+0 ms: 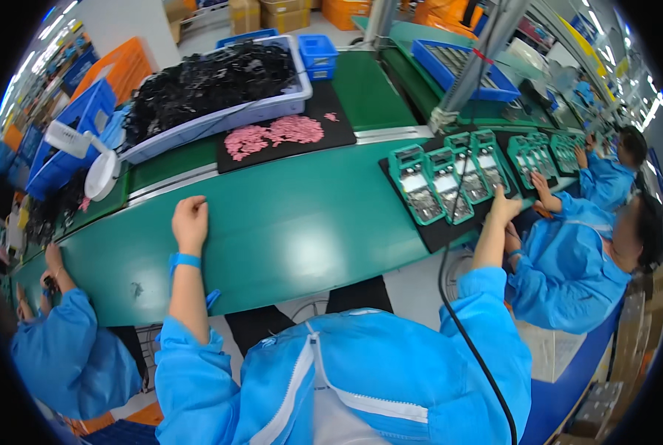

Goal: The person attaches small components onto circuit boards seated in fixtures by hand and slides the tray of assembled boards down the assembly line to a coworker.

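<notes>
My left hand [190,222] is over the green tabletop [294,237], its fingers curled closed; anything inside them is hidden. A blue band [185,259] circles that wrist. Out to the right, my right hand [500,211] is at the near edge of a black mat [441,236], with its visible fingers apart. Just beyond it stand several green frames [434,178] with handles, holding whitish and metallic parts. Whether my right fingertips touch the nearest frame [489,159] I cannot tell.
Small pink pieces [294,130] lie on a dark mat beneath a large bin [220,130] heaped with black parts. A black cable [450,297] hangs across my right side. Co-workers sit at left [72,356] and right [569,259]. A metal post [472,67] stands behind the frames.
</notes>
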Demonstrator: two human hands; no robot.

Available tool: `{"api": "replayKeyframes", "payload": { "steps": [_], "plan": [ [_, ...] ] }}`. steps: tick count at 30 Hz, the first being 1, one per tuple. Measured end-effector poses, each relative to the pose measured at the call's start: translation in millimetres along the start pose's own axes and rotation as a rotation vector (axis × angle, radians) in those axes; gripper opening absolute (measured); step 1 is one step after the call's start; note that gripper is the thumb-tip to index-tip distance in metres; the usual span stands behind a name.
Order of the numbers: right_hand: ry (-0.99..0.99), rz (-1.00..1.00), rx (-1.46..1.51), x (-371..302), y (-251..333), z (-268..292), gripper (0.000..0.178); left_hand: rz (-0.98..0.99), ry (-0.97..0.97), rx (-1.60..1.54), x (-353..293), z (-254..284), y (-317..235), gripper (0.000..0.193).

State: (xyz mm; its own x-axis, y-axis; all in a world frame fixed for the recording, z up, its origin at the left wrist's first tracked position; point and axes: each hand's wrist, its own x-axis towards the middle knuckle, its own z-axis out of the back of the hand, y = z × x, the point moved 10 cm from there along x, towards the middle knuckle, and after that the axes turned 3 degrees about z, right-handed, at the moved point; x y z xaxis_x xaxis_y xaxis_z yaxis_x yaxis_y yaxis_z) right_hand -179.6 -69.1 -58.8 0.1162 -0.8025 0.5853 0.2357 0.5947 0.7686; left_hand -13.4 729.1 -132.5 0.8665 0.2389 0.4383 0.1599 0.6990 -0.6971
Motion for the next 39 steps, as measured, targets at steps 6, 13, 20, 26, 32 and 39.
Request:
{"api": "replayKeyframes", "payload": {
  "steps": [6,13,20,26,32,39],
  "plan": [
    [0.201,0.683,-0.339,-93.2,135.3,-14.4,0.041,-0.19,0.178,-0.011,24.3,-54.0,-93.5,0.009],
    [0.631,0.888,0.209,-234.4,234.4,-58.8,0.016,-0.329,0.092,0.138,54.7,-136.3,-166.8,0.008],
    [0.751,0.895,0.333,-293.8,287.9,-117.9,0.013,-0.234,0.129,0.379,85.1,-170.5,-155.0,0.011],
    [0.815,0.935,0.317,-329.1,311.0,-200.5,0.008,-0.292,0.106,0.404,92.9,-177.0,-164.7,0.016],
    [0.898,0.921,0.218,-358.3,333.5,-254.8,0.007,-0.386,0.189,0.296,64.6,-159.7,-160.2,0.013],
    [0.886,1.03,0.046,-363.7,340.6,-273.1,0.008,-0.397,0.365,0.373,-15.9,-146.1,-157.8,0.008]
  ]
}}
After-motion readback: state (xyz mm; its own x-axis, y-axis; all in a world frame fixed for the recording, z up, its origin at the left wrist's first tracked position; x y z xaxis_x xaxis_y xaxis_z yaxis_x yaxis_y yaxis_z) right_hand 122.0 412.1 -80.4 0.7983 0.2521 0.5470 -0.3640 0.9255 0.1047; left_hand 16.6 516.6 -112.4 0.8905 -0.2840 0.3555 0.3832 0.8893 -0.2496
